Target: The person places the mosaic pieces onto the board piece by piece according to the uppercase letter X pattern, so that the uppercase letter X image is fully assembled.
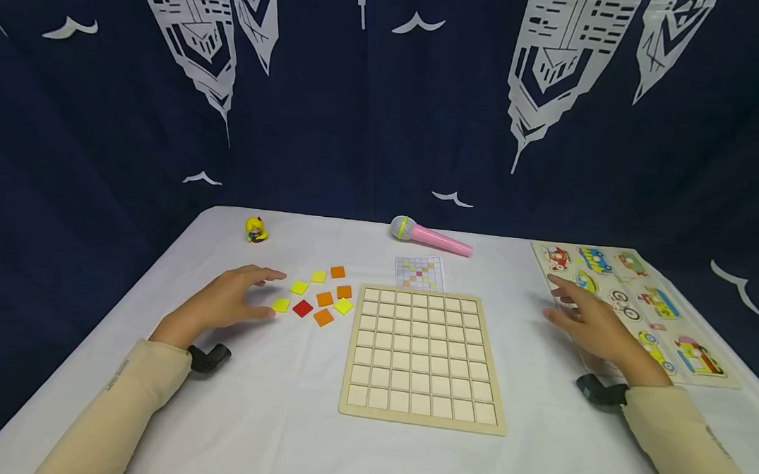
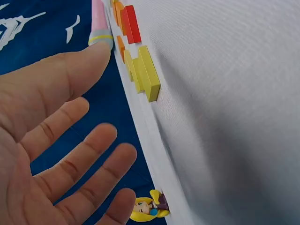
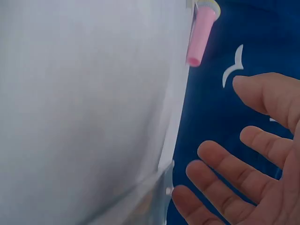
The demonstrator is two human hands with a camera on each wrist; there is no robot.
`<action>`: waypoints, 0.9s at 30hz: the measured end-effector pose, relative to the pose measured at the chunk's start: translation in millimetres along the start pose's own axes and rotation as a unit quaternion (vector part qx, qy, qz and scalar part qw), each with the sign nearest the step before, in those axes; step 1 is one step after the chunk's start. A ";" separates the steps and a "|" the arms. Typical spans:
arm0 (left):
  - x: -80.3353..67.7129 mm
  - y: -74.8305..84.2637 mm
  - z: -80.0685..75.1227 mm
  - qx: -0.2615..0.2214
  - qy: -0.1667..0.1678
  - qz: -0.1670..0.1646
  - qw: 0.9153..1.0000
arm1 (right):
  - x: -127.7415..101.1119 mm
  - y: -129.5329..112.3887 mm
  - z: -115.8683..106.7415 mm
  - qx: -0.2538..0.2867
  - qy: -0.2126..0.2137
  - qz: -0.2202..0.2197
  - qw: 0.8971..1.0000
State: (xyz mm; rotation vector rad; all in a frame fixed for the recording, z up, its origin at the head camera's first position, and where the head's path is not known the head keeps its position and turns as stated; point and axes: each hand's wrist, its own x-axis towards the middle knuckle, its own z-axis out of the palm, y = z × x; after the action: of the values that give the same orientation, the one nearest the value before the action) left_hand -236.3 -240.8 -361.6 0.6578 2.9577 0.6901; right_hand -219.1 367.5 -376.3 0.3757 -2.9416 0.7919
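My left hand (image 1: pixel 229 300) hovers over the table with fingers spread and nothing in its grasp. Just right of it lie several small square tiles: yellow tiles (image 1: pixel 280 305), a red tile (image 1: pixel 303 308) and orange tiles (image 1: pixel 324 317). In the left wrist view, the nearest yellow tile (image 2: pixel 149 75) sits beyond the thumb. A wooden grid board (image 1: pixel 423 359) with square cells lies in the middle. Over the left edge of a picture puzzle board (image 1: pixel 655 324), my right hand (image 1: pixel 594 331) is held with relaxed fingers, holding nothing.
Behind the grid board lies a small printed card (image 1: pixel 419 273) with a coloured grid pattern. A pink toy microphone (image 1: pixel 436 239) rests near the table's back edge. A small yellow-haired figurine (image 1: pixel 255 229) stands at the back left. A dark patterned curtain (image 1: pixel 372 123) hangs behind the white table (image 1: pixel 270 416).
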 end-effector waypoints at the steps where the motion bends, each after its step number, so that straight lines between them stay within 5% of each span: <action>1: 0.7 -0.4 0.1 -0.003 -0.002 0.000 1.000 | 0.7 -1.5 1.1 0.005 0.000 -0.008 1.000; 13: 16.2 -4.9 -1.7 -0.031 -0.065 -0.013 0.997 | 8.4 -16.1 13.4 0.080 -0.017 -0.068 0.994; 20: 24.5 -10.8 -2.9 -0.064 -0.105 -0.047 0.991 | 13.4 -17.1 21.7 0.183 -0.058 -0.112 0.975; 27: 32.4 -17.9 -2.6 -0.089 -0.124 -0.062 0.986 | 17.3 -30.7 28.4 0.234 -0.129 -0.089 0.960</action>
State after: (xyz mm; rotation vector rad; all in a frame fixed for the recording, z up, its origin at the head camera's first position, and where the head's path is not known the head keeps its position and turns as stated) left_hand -273.2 -243.1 -365.0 0.5011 2.6462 0.7856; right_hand -228.3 323.7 -383.7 0.8157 -2.8515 1.5153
